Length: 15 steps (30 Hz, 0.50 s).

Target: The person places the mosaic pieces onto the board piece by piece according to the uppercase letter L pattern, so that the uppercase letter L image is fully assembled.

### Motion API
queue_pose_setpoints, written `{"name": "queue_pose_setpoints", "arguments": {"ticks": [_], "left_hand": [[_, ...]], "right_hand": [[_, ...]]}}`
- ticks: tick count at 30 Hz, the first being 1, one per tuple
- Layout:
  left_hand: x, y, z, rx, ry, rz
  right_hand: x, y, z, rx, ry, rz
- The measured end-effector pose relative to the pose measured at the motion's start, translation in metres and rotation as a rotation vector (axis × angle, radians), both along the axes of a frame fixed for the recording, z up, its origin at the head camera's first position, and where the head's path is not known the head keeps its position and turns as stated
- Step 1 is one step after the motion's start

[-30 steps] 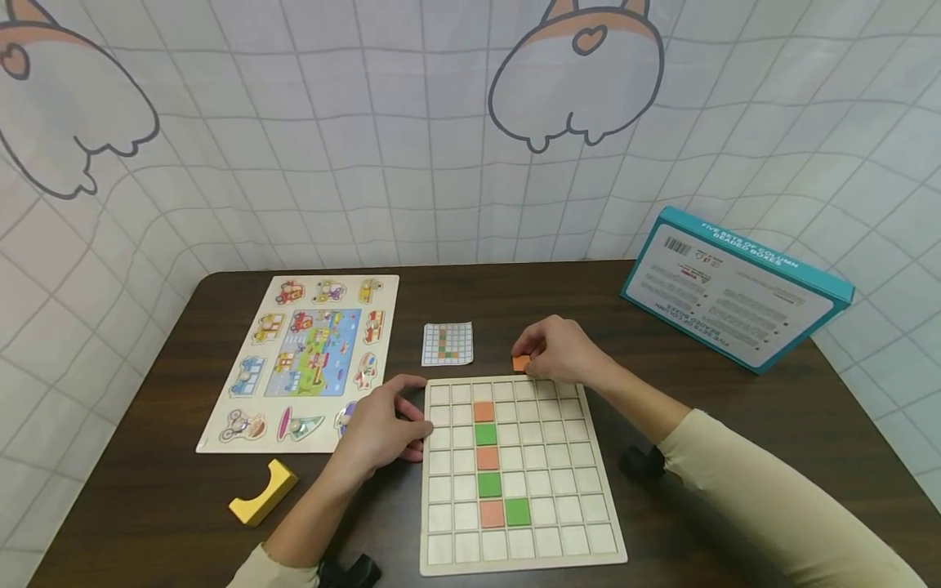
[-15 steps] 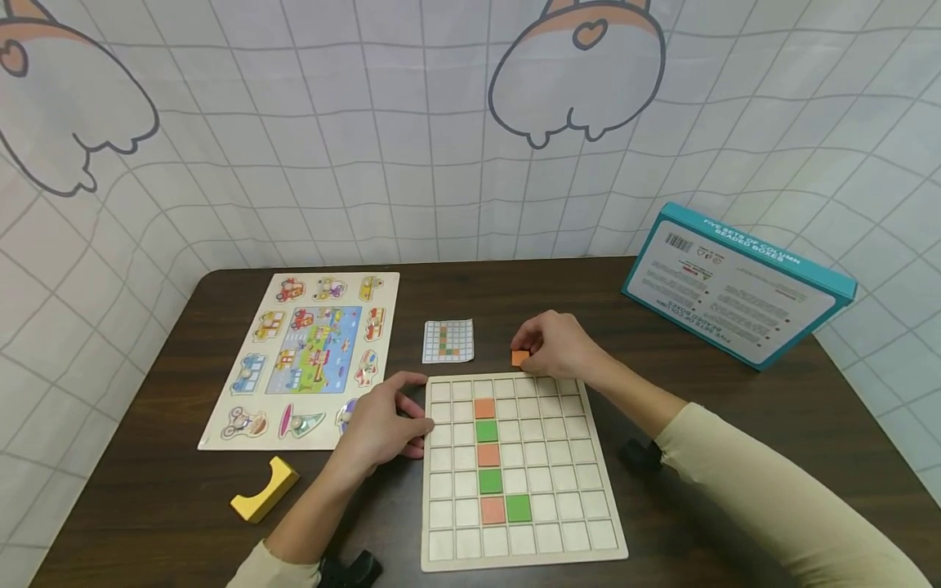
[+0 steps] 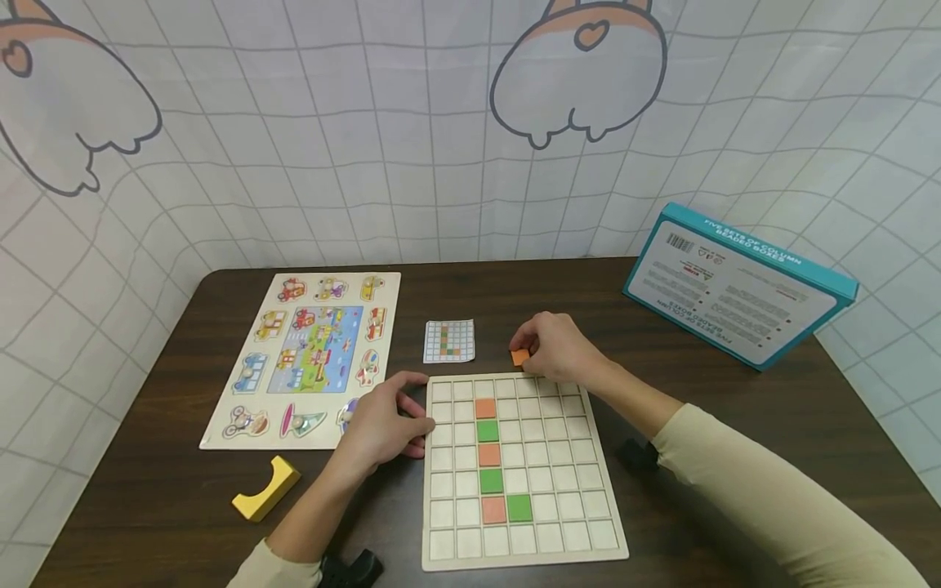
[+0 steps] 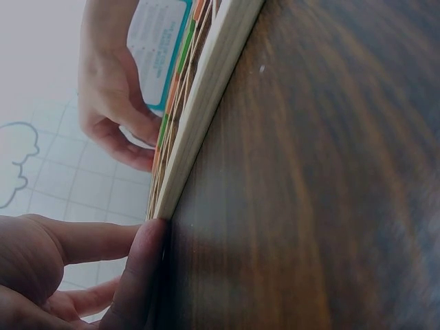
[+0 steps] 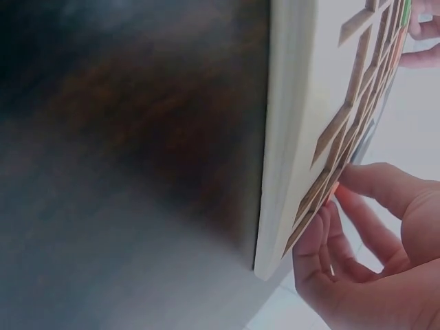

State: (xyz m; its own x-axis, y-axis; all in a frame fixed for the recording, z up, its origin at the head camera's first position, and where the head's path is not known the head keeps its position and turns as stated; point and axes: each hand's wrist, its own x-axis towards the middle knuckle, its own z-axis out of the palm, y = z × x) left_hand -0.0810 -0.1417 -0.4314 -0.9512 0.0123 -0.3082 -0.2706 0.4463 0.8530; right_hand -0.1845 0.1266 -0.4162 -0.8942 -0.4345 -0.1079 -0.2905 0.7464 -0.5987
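Change: nothing has shifted; both hands stay put.
Right hand [image 3: 556, 348]: pinches small orange square tile [image 3: 519, 357], just beyond grid board's [image 3: 525, 545] far edge.
Left hand [image 3: 385, 424]: fingers relaxed, pressing board's left edge.

orange tile [image 3: 520, 357]; teal box [image 3: 738, 285]

Orange tile [image 3: 520, 357] half hidden under right hand [image 3: 555, 347]; card [image 3: 449, 341] pattern too small.
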Motion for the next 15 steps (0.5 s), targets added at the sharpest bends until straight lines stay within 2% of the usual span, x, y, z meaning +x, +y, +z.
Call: {"name": "queue_pose_setpoints", "arguments": {"ticks": [15], "left_hand": [[0.0013,0.0004,0.0,0.015,0.004,0.0]], "right_hand": [[0.0095,0.0059,0.0084,-0.023,0.01,-0.031]]}}
